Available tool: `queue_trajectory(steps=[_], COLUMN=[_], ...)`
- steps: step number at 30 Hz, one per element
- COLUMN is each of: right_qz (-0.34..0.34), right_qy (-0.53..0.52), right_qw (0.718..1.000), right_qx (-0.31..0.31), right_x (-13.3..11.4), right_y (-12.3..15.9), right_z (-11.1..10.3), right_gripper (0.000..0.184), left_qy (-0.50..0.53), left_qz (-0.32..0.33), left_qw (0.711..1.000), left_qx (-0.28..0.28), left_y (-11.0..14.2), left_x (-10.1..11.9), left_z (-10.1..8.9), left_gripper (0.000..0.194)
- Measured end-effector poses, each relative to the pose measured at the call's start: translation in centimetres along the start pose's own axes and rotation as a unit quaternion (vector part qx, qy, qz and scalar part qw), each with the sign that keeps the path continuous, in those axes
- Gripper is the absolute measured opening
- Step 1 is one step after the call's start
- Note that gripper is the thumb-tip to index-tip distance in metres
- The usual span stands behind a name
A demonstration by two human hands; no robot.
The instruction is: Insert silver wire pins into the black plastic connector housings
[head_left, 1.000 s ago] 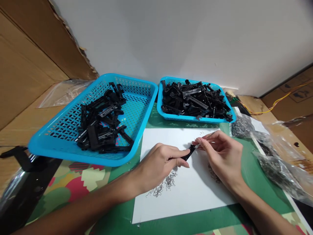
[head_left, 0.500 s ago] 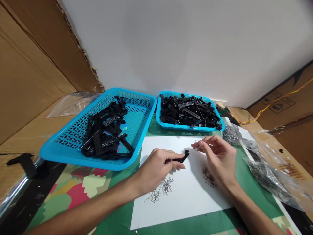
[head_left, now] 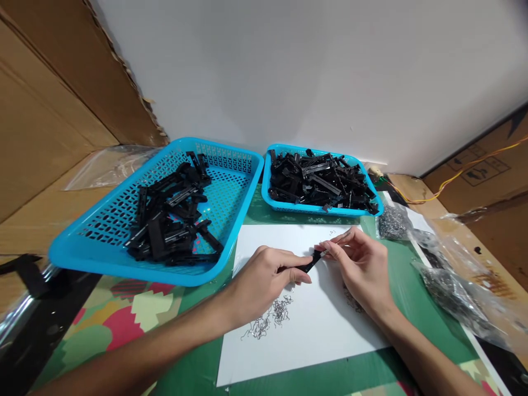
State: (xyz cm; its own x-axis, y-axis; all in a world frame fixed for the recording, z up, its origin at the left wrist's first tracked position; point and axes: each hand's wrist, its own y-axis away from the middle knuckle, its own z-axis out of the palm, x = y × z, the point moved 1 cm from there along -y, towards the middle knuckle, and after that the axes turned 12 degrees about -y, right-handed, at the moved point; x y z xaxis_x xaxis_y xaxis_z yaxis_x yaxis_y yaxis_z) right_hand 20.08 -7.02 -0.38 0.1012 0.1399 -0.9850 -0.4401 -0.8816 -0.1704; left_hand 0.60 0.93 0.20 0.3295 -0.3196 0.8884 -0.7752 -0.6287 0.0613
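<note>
My left hand [head_left: 270, 283] pinches a narrow black plastic part [head_left: 312, 263] between thumb and fingers, above a white sheet [head_left: 305, 341]. My right hand [head_left: 363, 264] is closed on slim silver tweezers [head_left: 324, 253], whose tip end is at the far end of the black part. Whether the tips grip a small piece is too small to tell. Below my left hand lies a loose pile of small bent metal wire pieces [head_left: 264, 322]. Another small pile of metal pieces [head_left: 352, 300] is partly hidden beneath my right hand.
A large blue basket [head_left: 243, 231] at left holds several black plastic parts. Behind the sheet, a smaller blue basket [head_left: 322, 210] is heaped with similar parts. Plastic bags of small metal pieces [head_left: 449, 297] lie at right. Cardboard [head_left: 45, 110] and a white wall [head_left: 264, 71] enclose the table.
My right hand has moved left, bringing the tweezers from apart to the end of the black part. My left hand keeps its pinch. The camera view has shifted slightly.
</note>
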Motion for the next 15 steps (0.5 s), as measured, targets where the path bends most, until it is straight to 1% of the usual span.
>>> queue_trajectory(steps=[4, 6, 8, 9, 10, 12, 14, 15], right_qz=[0.002, -0.014, -0.071, -0.113, -0.161, -0.247, -0.313, -0.342], right_qy=[0.003, 0.014, 0.052, 0.083, 0.121, 0.200, 0.258, 0.276], right_qw=[1.000, 1.000, 0.996, 0.989, 0.977, 0.939, 0.898, 0.881], right_qx=[-0.001, -0.006, -0.021, -0.040, -0.066, -0.130, -0.170, -0.176], right_x=[-0.2, -0.4, -0.9, -1.1, -1.4, -1.6, -1.7, -1.8], right_y=[-0.1, -0.1, -0.1, 0.0, 0.0, 0.2, 0.2, 0.2], right_z=[0.1, 0.0, -0.4, -0.5, -0.7, -0.6, -0.2, 0.1], right_gripper=[0.025, 0.020, 0.011, 0.012, 0.018, 0.028, 0.029, 0.028], left_qy=[0.001, 0.006, 0.021, 0.032, 0.047, 0.086, 0.132, 0.153], left_qz=[-0.008, -0.013, -0.013, -0.010, -0.005, 0.009, 0.019, 0.021], left_qw=[1.000, 1.000, 1.000, 0.999, 0.998, 0.995, 0.990, 0.987], left_qx=[0.006, 0.012, 0.019, 0.023, 0.029, 0.041, 0.041, 0.037], left_y=[-0.1, -0.1, 0.0, 0.1, 0.2, 0.5, 0.6, 0.7], left_x=[0.2, 0.3, 0.4, 0.4, 0.4, 0.4, 0.3, 0.3], left_z=[0.0, -0.1, -0.3, -0.3, -0.4, -0.5, -0.5, -0.5], left_gripper=[0.025, 0.027, 0.028, 0.028, 0.028, 0.030, 0.029, 0.029])
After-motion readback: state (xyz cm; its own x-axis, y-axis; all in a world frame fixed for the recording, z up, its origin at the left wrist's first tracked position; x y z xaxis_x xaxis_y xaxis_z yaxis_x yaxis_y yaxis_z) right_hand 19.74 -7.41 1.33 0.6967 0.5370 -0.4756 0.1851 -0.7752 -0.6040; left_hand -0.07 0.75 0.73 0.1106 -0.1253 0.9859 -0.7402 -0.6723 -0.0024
